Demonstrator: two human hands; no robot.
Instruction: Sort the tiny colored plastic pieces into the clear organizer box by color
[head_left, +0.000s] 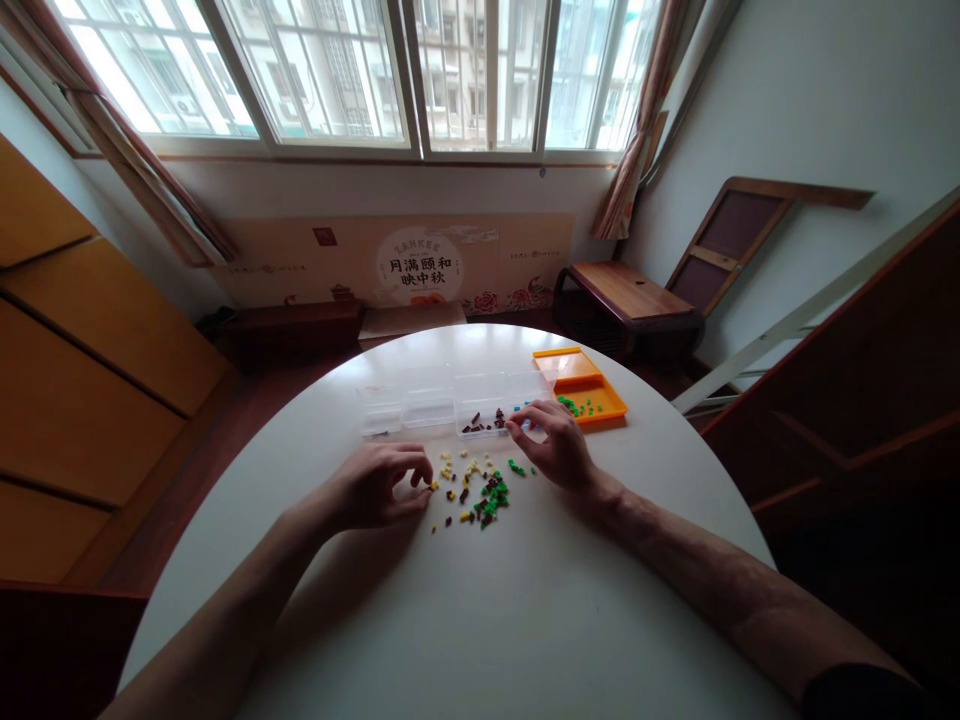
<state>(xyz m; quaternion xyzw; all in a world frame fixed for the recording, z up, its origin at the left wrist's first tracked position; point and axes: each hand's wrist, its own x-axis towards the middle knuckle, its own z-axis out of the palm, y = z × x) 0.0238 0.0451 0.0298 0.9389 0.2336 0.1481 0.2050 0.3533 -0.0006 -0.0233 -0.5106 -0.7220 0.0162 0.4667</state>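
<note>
At the centre of the frame, my left hand (373, 487) rests curled on the round white table (480, 620), thumb and forefinger pinched on what looks like one small yellow bead at the left edge of the scattered pile of tiny plastic beads (476, 490); at this size I cannot be sure the bead is actually gripped. My right hand (553, 443) hovers just right of centre, fingers bent and loosely closed at the front rim of the clear plastic compartment box (450, 402), and whether it holds a piece I cannot tell.

The beads lie between the two hands, green ones bunched at the lower right of the pile, yellow and dark brown ones spread to the left. A few dark brown pieces already sit in one clear compartment, and green ones lie in the shallow orange plastic tray (581, 386) just right of the box.

To do this picking well, I judge that each hand should take one bead at a time with the fingertips, lifting straight up: the pieces look hard, smooth and light, and the glossy tabletop would let them skid or roll at a sideways nudge. The box walls are thin and transparent, easily misjudged from above.
</note>
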